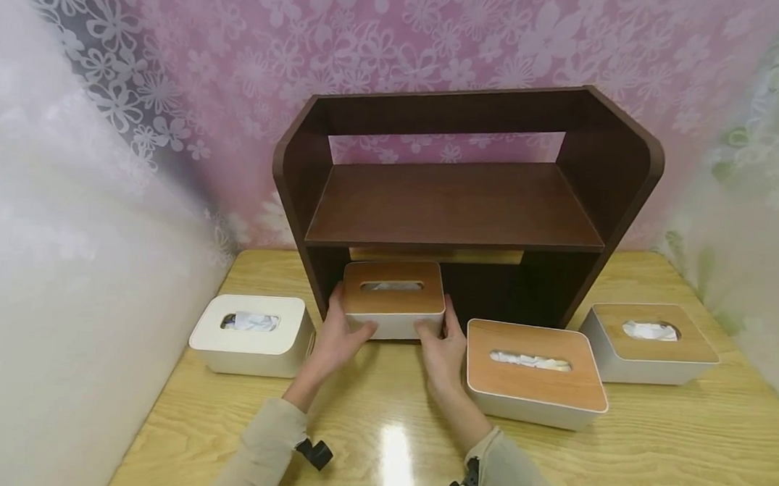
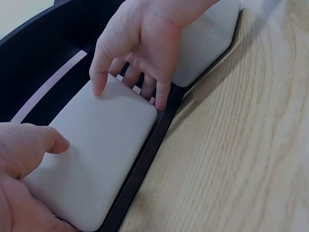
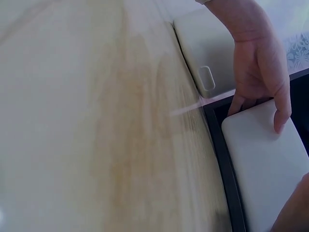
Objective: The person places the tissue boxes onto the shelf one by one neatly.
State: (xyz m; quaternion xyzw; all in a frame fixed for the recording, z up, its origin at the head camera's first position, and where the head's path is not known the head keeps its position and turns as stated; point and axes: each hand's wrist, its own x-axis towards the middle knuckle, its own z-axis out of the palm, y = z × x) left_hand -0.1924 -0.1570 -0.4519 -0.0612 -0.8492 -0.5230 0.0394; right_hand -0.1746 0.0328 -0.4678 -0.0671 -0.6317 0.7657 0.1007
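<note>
Ideally kept level, a white rect. box point(image 1: 392, 326) w/ brown wood-look lid point(image 1: 390, 302), in dark-brown shelf unit's point(image 1: 456, 202) lower bay, has L hand point(image 1: 340, 334) & R hand point(image 1: 445, 353) fingers clamped on opp. ends.

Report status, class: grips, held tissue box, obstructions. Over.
Left grip, right grip holding wood-topped tissue box. It sits lower left in dark shelf unit. Nothing visibly blocking.

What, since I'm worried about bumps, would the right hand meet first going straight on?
Most likely the tissue box between the hands: the right hand leans toward its front right corner, thumb on the front. Beyond lies the shelf's dark lower space, where depth is unclear.
</note>
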